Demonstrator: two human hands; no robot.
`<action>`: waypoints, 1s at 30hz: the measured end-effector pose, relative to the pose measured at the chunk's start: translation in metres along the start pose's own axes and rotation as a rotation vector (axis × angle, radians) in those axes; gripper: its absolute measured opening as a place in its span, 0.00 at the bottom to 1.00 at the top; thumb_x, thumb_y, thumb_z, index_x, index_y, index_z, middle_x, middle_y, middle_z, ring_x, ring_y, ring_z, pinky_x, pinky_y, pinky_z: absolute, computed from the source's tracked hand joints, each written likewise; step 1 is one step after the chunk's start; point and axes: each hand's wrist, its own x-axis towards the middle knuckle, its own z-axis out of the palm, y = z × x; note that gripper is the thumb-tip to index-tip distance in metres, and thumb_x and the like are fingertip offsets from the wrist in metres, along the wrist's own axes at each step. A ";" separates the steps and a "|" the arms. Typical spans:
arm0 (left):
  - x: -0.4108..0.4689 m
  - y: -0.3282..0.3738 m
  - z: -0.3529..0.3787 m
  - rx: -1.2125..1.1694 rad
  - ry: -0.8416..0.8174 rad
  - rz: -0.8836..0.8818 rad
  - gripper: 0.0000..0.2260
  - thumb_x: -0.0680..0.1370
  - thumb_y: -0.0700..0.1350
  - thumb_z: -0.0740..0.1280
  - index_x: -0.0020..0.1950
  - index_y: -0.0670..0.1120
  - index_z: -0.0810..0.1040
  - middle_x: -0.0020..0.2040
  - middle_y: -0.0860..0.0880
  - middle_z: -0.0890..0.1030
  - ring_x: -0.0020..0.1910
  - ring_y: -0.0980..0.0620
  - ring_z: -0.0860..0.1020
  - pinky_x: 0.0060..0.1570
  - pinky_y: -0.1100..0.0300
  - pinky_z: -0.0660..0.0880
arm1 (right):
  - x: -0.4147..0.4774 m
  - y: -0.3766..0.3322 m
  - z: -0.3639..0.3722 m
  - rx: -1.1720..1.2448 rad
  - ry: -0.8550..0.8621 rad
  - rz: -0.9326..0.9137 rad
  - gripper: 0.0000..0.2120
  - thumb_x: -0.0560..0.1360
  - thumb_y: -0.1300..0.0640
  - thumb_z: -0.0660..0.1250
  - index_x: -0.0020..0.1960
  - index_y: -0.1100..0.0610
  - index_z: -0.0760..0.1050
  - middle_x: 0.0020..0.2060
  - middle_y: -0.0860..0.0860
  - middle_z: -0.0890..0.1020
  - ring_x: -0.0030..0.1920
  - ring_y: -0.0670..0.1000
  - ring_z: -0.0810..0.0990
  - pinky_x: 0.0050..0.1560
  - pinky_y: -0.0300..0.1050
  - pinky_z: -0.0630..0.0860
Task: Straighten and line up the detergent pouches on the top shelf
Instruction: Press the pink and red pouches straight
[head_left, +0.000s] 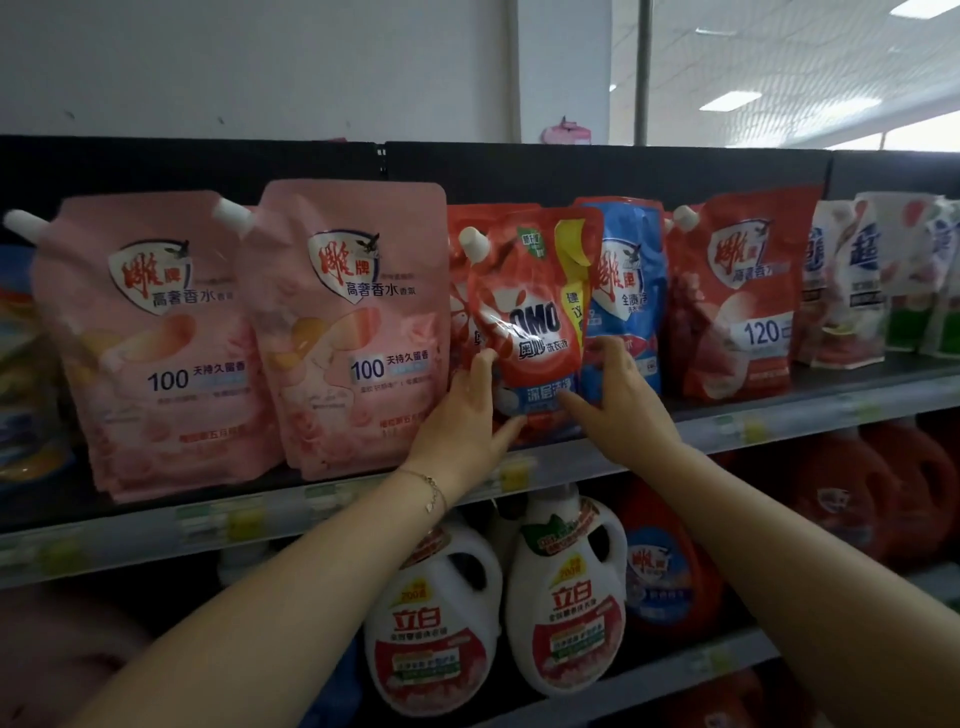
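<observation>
The red OMO pouch (535, 312) stands upright, spout (474, 241) upper-left.

l hand (465, 410), r hand (621, 402): pinch grips

The red OMO pouch (530, 322) read "OMO" in large letters, with "奥妙 洗衣液" under it. Just left of it, the near pink pouch (353, 332) bore the 雕牌 badge, "高奢香水" and "100 天持久留香" — the far pink pouch (156, 343) read the same. Behind its right edge, the blue pouch (631, 291) showed 雕牌; further right, the dark red pouch (737, 312) carried "120". Below it, a white bottle (566, 597) said "立白".
</observation>
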 end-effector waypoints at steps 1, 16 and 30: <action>0.001 0.001 0.002 -0.005 0.006 -0.019 0.27 0.77 0.54 0.66 0.68 0.53 0.53 0.64 0.45 0.69 0.57 0.46 0.75 0.52 0.49 0.77 | 0.008 0.004 -0.001 0.067 -0.043 0.024 0.32 0.73 0.47 0.70 0.70 0.53 0.58 0.67 0.54 0.68 0.61 0.54 0.73 0.55 0.51 0.74; 0.024 0.002 0.021 0.508 0.206 0.124 0.44 0.71 0.68 0.60 0.77 0.46 0.49 0.78 0.47 0.45 0.77 0.50 0.40 0.73 0.52 0.39 | 0.049 0.034 0.003 0.476 -0.368 -0.002 0.57 0.69 0.50 0.75 0.71 0.33 0.28 0.68 0.38 0.59 0.67 0.48 0.68 0.65 0.51 0.71; 0.029 0.001 -0.007 0.682 -0.048 0.005 0.61 0.59 0.79 0.54 0.71 0.44 0.23 0.71 0.44 0.22 0.71 0.45 0.25 0.70 0.43 0.31 | 0.029 0.006 0.024 0.331 -0.234 0.025 0.53 0.71 0.40 0.70 0.67 0.31 0.24 0.70 0.58 0.66 0.63 0.58 0.74 0.61 0.59 0.74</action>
